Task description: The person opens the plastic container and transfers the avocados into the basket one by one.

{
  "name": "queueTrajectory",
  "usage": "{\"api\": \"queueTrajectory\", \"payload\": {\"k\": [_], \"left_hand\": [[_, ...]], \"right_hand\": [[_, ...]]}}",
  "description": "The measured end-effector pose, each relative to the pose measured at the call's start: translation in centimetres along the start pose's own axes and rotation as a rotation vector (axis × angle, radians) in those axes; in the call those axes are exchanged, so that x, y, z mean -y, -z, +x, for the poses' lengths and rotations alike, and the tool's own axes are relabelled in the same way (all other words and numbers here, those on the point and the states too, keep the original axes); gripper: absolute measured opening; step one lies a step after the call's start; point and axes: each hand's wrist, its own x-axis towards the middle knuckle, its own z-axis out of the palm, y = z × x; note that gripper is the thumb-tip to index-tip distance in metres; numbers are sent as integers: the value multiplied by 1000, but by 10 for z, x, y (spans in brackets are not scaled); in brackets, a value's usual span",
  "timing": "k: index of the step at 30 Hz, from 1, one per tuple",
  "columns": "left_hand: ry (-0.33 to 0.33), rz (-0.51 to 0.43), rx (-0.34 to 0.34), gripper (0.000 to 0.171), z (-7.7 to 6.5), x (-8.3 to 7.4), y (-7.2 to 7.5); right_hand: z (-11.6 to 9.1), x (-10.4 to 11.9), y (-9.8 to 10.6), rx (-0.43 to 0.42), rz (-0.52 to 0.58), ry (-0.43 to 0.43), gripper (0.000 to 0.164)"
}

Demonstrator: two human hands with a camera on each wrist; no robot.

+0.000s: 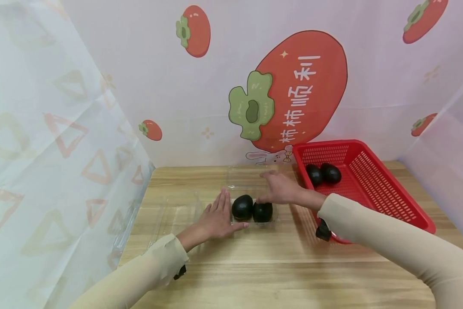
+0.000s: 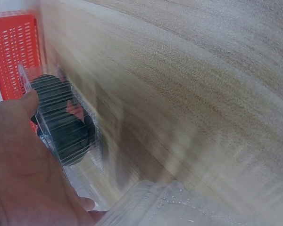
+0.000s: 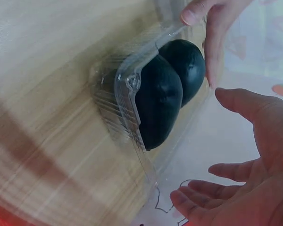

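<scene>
Two dark, egg-shaped avocados (image 1: 242, 207) (image 1: 262, 212) sit side by side in a clear plastic clamshell box (image 3: 127, 89), whose lid (image 1: 246, 176) lies folded back toward the wall. My left hand (image 1: 213, 219) is at the box's left side, fingers straight and thumb spread along the near edge. In the left wrist view its thumb and fingers lie along the box's rim. My right hand (image 1: 281, 189) is over the right avocado and the lid's right end, partly hiding both. The right wrist view shows its fingers (image 3: 207, 193) spread and relaxed, with nothing between them.
A red perforated basket (image 1: 393, 189) stands at the right under my right forearm, with two more avocados (image 1: 324, 173) at its far left. Other clear plastic boxes (image 1: 173, 214) lie left of my left hand. A printed cloth wall (image 1: 200, 94) backs the wooden table (image 1: 254, 266).
</scene>
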Motion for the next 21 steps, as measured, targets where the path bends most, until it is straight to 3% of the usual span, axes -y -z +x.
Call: {"api": "queueTrajectory", "payload": {"k": [21], "left_hand": [[-9,8,-5,116,4,3,-5]], "right_hand": [[-9,9,-24,51,-58,-5,80]]}}
